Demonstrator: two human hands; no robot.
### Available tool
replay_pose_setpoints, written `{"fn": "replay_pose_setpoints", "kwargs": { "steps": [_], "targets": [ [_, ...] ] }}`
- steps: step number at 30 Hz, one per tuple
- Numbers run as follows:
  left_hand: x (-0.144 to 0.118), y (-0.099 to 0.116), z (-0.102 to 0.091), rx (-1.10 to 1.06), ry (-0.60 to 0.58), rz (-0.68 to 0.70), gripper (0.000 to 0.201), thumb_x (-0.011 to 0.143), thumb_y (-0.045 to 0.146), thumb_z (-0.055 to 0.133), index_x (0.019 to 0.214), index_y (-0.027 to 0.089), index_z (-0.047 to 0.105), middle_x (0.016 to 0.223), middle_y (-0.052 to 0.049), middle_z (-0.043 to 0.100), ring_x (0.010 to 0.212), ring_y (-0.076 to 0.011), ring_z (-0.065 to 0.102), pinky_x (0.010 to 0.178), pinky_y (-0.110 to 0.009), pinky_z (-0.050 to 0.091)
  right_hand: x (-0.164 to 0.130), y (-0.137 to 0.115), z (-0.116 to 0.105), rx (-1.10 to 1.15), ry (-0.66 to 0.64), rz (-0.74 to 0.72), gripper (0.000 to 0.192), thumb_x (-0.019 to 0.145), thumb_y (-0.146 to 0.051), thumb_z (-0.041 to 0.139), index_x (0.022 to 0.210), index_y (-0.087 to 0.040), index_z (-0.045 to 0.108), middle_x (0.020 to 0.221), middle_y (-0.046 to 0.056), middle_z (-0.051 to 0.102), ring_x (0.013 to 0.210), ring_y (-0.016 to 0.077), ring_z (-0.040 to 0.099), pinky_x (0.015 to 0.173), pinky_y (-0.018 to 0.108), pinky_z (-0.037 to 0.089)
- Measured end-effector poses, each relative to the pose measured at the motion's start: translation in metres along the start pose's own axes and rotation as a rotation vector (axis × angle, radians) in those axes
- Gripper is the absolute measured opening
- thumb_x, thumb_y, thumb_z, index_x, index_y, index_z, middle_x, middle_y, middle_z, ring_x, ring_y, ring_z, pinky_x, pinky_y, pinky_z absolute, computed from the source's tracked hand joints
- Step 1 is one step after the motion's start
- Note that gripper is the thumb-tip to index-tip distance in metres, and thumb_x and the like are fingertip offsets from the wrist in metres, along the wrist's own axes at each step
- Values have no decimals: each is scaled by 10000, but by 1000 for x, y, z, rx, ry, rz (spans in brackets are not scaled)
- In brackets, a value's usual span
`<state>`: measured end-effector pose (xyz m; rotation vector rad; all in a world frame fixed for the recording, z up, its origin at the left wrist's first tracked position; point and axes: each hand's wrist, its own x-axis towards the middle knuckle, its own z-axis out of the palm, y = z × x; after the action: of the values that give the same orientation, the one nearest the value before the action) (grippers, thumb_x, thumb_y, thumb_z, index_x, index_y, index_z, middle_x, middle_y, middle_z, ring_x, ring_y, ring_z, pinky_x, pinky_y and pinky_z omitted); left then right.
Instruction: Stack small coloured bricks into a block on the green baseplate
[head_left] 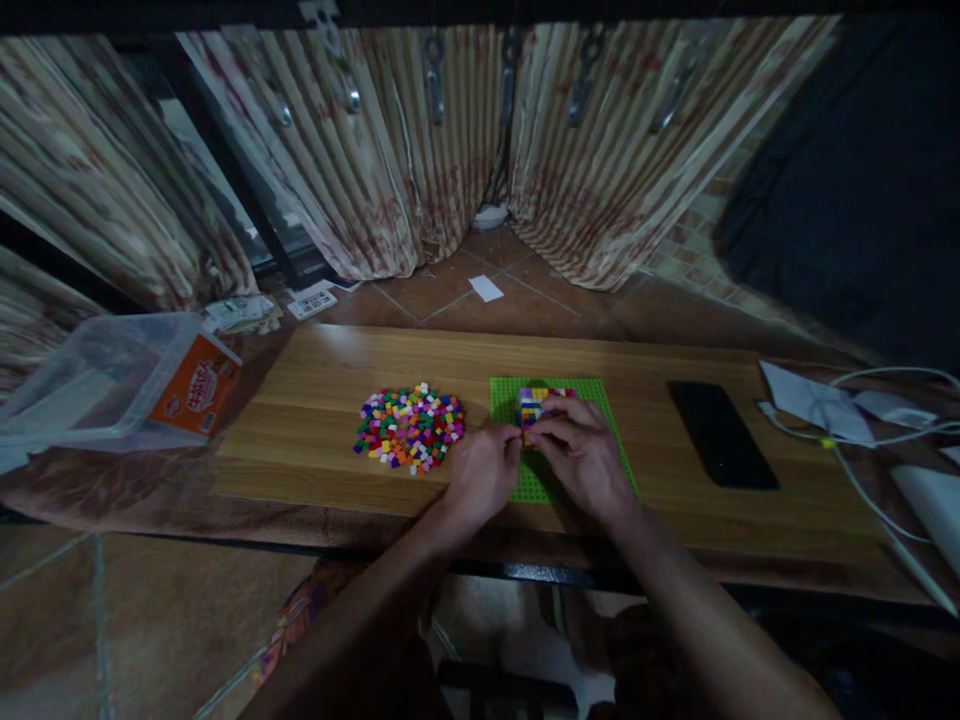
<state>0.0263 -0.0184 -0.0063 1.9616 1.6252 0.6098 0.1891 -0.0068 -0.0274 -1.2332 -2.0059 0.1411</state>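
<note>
Tabletop (300,430): wood-grain; black slab (721,435) is lying toward the right end.
Brick pile (411,428): mixed colours, sitting loose just left of my hands.
Baseplate (504,405): green, studded, lying flat right of the pile.
Brick patch (531,400): sitting on the baseplate, partly hidden by fingers.
Left hand (484,468): I'm bunching fingers nearly closed beside the patch; can't tell what's held.
Right hand (589,455): I'm curling fingers over the patch; grip unclear.
Room: dim; patterned curtains (420,150) hanging beyond tiled floor (540,290), clear bin (97,350) sitting left.
</note>
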Motion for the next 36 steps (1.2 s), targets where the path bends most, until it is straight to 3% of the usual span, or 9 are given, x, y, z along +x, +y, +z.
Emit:
{"fn": "replay_pose_setpoints", "kwargs": {
  "steps": [8,22,36],
  "targets": [
    [-12,8,0,213,-79,86,254,899,145,390,1002,164,622,960,-79,703,865,-200,665,756,-287,506,-9,-11,1,-178,3,-101,185,925,-255,544,932,-215,725,1036,76,673,936,223,596,830,388,499],
    [-16,12,1,217,-153,102,285,856,128,442,1113,121,563,1034,-125,672,909,-254,662,761,-352,539,-26,-15,6,-207,35,-115,266,931,-205,516,1143,-199,678,1111,110,680,1031,261,601,893,450,529],
    [-16,13,7,243,-132,106,288,886,135,399,1117,108,570,1048,-136,670,903,-245,657,751,-352,543,-31,-18,14,-218,79,-145,258,909,-149,523,1123,-161,667,1077,122,693,1022,258,608,945,470,498]
  ]
}}
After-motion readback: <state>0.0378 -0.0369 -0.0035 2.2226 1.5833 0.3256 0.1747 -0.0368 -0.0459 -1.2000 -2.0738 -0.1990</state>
